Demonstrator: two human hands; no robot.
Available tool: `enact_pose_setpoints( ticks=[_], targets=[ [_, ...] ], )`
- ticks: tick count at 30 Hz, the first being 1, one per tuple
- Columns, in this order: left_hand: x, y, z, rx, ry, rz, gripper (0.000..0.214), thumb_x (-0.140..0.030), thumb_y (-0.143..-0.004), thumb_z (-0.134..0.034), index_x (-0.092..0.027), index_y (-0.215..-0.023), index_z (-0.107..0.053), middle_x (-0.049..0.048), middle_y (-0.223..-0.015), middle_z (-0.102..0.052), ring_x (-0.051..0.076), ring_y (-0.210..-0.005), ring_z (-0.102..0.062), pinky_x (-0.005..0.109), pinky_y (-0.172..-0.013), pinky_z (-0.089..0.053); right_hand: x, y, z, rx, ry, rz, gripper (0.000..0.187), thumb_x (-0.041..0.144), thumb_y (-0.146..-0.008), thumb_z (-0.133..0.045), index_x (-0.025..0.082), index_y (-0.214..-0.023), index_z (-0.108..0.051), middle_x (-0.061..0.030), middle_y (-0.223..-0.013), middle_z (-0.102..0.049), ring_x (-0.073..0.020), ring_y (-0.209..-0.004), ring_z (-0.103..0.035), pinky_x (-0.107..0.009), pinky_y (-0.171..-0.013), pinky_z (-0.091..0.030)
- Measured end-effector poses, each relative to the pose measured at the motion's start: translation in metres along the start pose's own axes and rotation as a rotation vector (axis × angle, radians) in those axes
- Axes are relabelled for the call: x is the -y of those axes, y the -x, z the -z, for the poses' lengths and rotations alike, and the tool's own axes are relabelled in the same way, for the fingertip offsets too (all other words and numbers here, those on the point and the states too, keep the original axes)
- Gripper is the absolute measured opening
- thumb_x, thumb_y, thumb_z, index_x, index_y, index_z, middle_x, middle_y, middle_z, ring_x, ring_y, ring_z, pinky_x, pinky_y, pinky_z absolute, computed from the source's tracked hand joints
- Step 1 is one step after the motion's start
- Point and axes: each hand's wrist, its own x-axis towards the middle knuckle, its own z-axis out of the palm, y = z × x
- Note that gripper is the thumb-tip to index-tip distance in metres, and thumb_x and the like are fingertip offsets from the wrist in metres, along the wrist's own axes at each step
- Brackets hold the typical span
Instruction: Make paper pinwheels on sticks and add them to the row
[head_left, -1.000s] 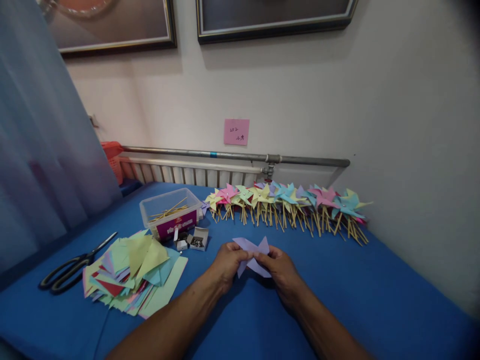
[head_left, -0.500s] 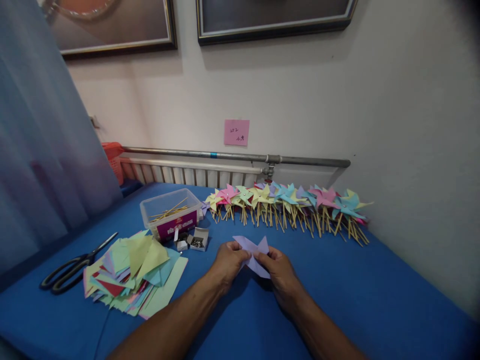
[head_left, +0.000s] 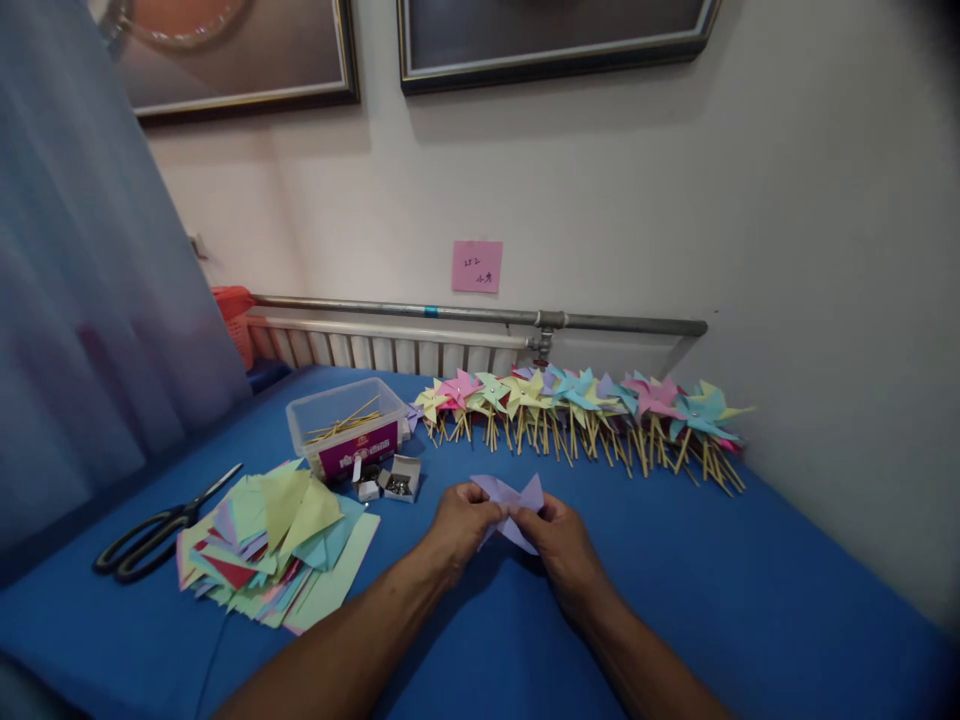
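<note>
Together, my left hand (head_left: 459,522) and right hand (head_left: 564,542) pinch a folded lilac paper square (head_left: 511,503) between their fingertips, just above the blue table (head_left: 750,590). Its points fan out at my twelve o'clock, toward the row of finished pinwheels (head_left: 585,410); loose coloured sheets (head_left: 274,540) lie at nine o'clock.

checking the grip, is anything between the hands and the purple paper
Nothing visible does. The left hand and right hand both pinch the purple paper directly at its middle; the stack of paper squares lies off to the left, the pinwheels behind.
</note>
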Motion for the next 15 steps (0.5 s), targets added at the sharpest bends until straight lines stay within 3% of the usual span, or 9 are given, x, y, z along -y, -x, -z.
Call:
enact_pose_setpoints(
  ticks=[5, 11, 15],
  targets=[
    [0.001, -0.001, 0.001, 0.015, 0.016, -0.011, 0.020, -0.022, -0.053, -0.078, -0.013, -0.065, -0.065, 0.0012, -0.055, -0.061, 0.011, -0.048, -0.049, 0.025, -0.053, -0.035, 0.005, 0.004, 0.000, 0.014, 0.015, 0.038, 0.033, 0.043, -0.065, -0.079, 0.015, -0.080, -0.072, -0.0009, -0.066, -0.068, -0.0155, -0.059, -0.056, -0.027, -0.057, -0.042],
    [-0.002, -0.003, 0.007, 0.036, 0.108, -0.034, 0.031, -0.035, -0.060, -0.077, -0.017, -0.055, -0.052, -0.0037, -0.049, -0.049, 0.007, -0.046, -0.040, 0.024, -0.050, -0.028, 0.004, 0.005, 0.000, 0.007, -0.074, -0.028, 0.031, 0.041, -0.064, -0.080, 0.015, -0.081, -0.073, -0.0026, -0.068, -0.070, -0.0169, -0.058, -0.058, -0.028, -0.055, -0.044],
    [-0.004, -0.005, 0.011, 0.009, 0.102, -0.034, 0.032, -0.044, -0.067, -0.074, -0.014, -0.065, -0.062, 0.0013, -0.060, -0.059, 0.010, -0.053, -0.050, 0.024, -0.055, -0.035, 0.005, 0.006, 0.000, -0.021, -0.117, -0.057, 0.029, 0.038, -0.064, -0.080, 0.016, -0.080, -0.072, -0.0025, -0.068, -0.071, -0.0176, -0.058, -0.061, -0.028, -0.058, -0.046]
  ],
)
